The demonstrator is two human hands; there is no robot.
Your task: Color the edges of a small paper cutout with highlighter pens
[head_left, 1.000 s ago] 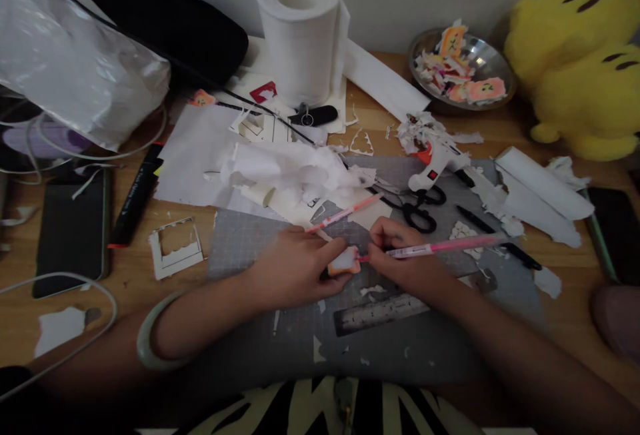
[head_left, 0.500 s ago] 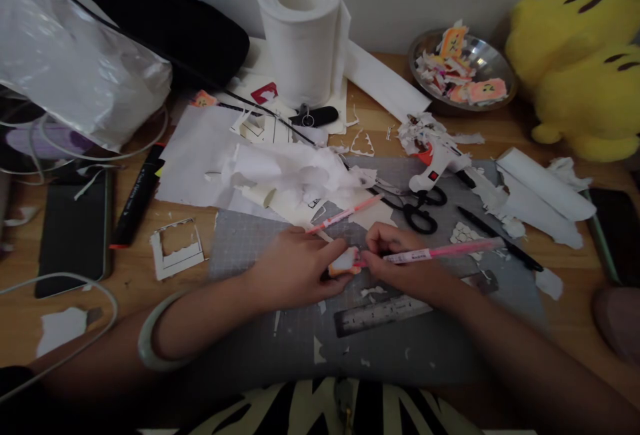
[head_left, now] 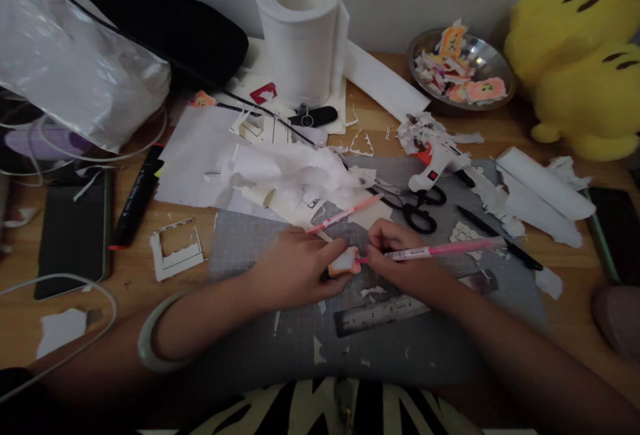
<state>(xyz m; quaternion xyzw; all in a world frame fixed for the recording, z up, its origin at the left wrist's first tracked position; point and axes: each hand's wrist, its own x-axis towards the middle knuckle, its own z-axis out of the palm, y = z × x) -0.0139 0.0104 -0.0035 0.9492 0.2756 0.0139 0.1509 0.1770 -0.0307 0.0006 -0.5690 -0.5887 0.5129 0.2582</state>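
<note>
Between the thumb and fingers of my left hand (head_left: pixel 303 268) is a small white paper piece (head_left: pixel 345 262) with orange and pink edges. My right hand (head_left: pixel 400 255) grips a pink marker (head_left: pixel 450 248), its tip pointing left at the piece's right edge; I cannot tell whether they touch. Just beyond my left hand lies an orange marker (head_left: pixel 345 214), its near end by the fingers. A metal ruler (head_left: pixel 380 314) rests on the grey cutting mat (head_left: pixel 280 362) below my hands. Black-handled scissors (head_left: pixel 420 218) lie beyond my right hand.
A paper roll (head_left: pixel 300 48) stands at the back beside crumpled paper (head_left: pixel 290 168). A metal bowl (head_left: pixel 495 55) holds coloured paper pieces, near a yellow plush toy (head_left: pixel 585 75). A glue gun (head_left: pixel 433 162) lies behind the scissors. At left are a phone (head_left: pixel 75 235) and a black marker (head_left: pixel 137 198).
The pink marker's tip has shifted slightly right, along with my right hand's fingers. My left hand holds the paper piece in nearly the same place.
</note>
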